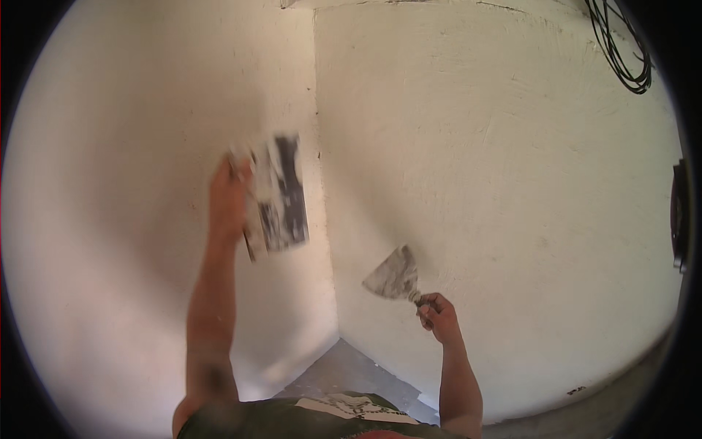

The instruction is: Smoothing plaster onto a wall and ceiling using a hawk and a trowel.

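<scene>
My left hand (229, 196) is closed round the handle of a plastering trowel (290, 192), raised in front of the left wall (124, 117) beside the corner. Pale filler streaks the trowel's dark rectangular blade, and motion blurs it a little. Whether the blade touches the wall, I cannot tell. Lower down, my right hand (437, 316) grips a wide putty knife (393, 276) by its handle. Its fan-shaped blade is smeared with whitish material and points up and left, in front of the right wall (482, 161).
Both pale walls meet in a vertical corner with small dark pits along it. Below lies a grey floor (344, 366). A coil of black cable (630, 69) hangs at the upper right, and a dark object (680, 216) is at the right rim.
</scene>
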